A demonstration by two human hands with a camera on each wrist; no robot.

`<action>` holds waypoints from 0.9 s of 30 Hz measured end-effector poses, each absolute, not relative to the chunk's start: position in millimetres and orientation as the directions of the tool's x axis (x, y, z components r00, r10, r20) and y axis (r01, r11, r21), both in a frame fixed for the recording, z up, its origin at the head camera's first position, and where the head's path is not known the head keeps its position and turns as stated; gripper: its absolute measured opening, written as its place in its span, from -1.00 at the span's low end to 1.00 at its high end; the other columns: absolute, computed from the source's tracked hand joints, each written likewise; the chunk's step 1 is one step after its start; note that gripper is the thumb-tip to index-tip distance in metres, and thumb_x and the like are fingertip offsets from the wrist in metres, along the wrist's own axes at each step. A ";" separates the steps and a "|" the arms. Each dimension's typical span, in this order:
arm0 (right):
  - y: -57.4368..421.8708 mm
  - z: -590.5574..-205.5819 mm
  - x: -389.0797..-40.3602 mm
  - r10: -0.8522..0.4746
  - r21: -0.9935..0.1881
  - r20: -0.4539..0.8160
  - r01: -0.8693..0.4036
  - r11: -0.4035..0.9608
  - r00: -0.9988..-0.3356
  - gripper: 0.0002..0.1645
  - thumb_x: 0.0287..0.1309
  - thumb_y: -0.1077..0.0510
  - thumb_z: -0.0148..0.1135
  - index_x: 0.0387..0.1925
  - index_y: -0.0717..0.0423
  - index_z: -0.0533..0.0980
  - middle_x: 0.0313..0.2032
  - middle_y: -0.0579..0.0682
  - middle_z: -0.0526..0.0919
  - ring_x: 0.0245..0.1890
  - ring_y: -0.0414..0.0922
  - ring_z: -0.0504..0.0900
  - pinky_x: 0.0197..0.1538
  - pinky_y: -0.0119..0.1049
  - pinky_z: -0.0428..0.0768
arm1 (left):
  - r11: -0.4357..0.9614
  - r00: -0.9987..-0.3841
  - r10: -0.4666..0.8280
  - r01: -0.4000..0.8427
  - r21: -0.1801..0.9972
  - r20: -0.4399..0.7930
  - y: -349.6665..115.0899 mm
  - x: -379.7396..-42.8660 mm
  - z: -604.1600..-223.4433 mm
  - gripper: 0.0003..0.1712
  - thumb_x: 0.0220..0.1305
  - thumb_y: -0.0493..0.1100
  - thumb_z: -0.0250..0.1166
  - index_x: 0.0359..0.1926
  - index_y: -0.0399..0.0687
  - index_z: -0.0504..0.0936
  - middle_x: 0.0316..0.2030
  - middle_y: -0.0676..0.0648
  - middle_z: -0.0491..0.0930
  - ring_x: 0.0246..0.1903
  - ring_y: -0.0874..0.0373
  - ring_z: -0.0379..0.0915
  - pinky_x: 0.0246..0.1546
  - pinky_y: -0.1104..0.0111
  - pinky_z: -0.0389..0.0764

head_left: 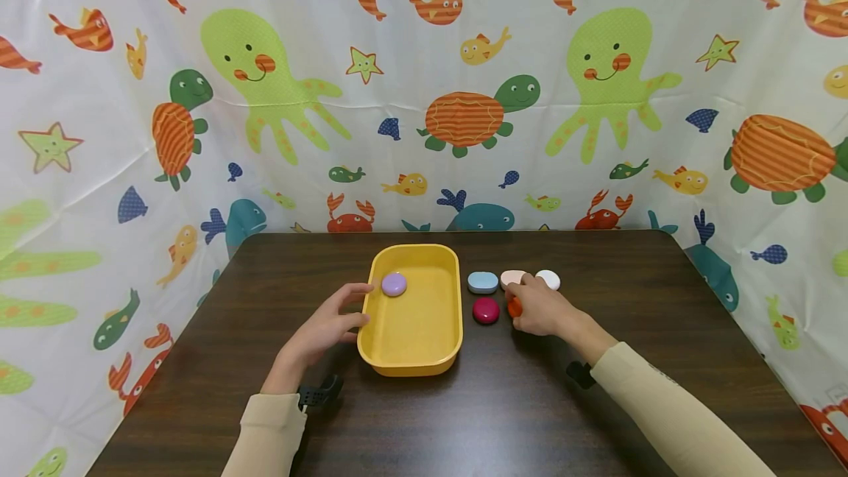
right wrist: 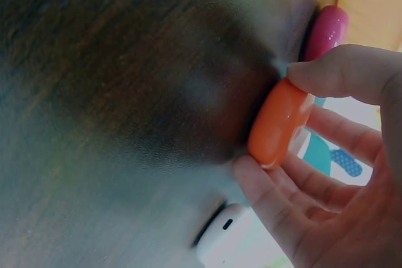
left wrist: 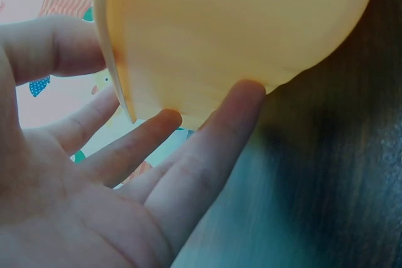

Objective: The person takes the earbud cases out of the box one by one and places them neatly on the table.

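Note:
Beside a yellow plastic tray (head_left: 417,369), my left hand (head_left: 331,321) spreads its fingers against the outside of the left wall, with fingertips (left wrist: 249,91) touching it. A lilac round piece (head_left: 394,284) lies in the tray. To the right, my right hand (head_left: 539,305) pinches an orange glossy rounded piece (right wrist: 276,127) between thumb and finger, down at the table. Near that hand are a dark pink rounded piece (head_left: 486,311), a light blue oval piece (head_left: 483,283), a pale pink oval piece (head_left: 511,278) partly hidden by the hand, and a white rounded piece (head_left: 549,279).
Everything stands on a dark wood-grain table (head_left: 278,263). A white curtain (head_left: 397,28) printed with sea animals hangs behind and along both sides of the table. In the right wrist view, the white piece shows a small dark slot.

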State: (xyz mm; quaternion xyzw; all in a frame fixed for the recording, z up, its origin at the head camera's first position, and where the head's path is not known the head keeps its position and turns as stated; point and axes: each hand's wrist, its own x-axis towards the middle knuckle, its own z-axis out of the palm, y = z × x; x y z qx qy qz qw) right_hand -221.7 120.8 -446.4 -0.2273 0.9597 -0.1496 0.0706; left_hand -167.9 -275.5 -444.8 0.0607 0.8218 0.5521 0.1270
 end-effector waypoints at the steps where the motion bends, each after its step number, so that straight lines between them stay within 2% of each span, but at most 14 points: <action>1: 121.3 -446.4 -221.5 -0.458 -0.319 -0.067 -0.416 0.852 -0.887 -0.59 0.00 0.19 0.42 -0.04 0.06 0.59 -0.15 0.09 0.46 -0.17 0.05 0.41 -0.30 -0.11 0.54 | 0.383 -0.960 0.240 -0.041 0.923 -0.142 -275.2 -168.0 -444.9 -0.37 0.44 -0.24 0.18 0.46 -0.10 0.24 0.45 -0.31 0.15 0.24 -0.26 0.39 0.06 -0.03 0.65; 15: 125.7 -438.3 -222.3 -0.460 -0.301 -0.030 -0.431 0.851 -0.887 -0.69 0.05 0.13 0.39 -0.11 0.03 0.61 -0.19 0.04 0.49 -0.15 0.05 0.43 -0.26 -0.08 0.56 | 0.381 -0.958 0.250 -0.038 0.924 -0.143 -273.6 -170.7 -445.3 -0.35 0.44 -0.22 0.20 0.47 -0.10 0.23 0.47 -0.32 0.13 0.25 -0.27 0.37 0.07 -0.04 0.64; 27: 116.4 -422.3 -226.3 -0.464 -0.322 -0.016 -0.435 0.841 -0.886 -0.64 0.10 0.12 0.29 -0.03 0.10 0.60 -0.14 0.06 0.53 -0.09 0.07 0.46 -0.09 0.03 0.60 | 0.376 -0.959 0.241 -0.049 0.925 -0.149 -275.9 -168.1 -444.7 -0.33 0.44 -0.19 0.21 0.48 -0.06 0.21 0.48 -0.29 0.12 0.26 -0.25 0.36 0.09 -0.03 0.63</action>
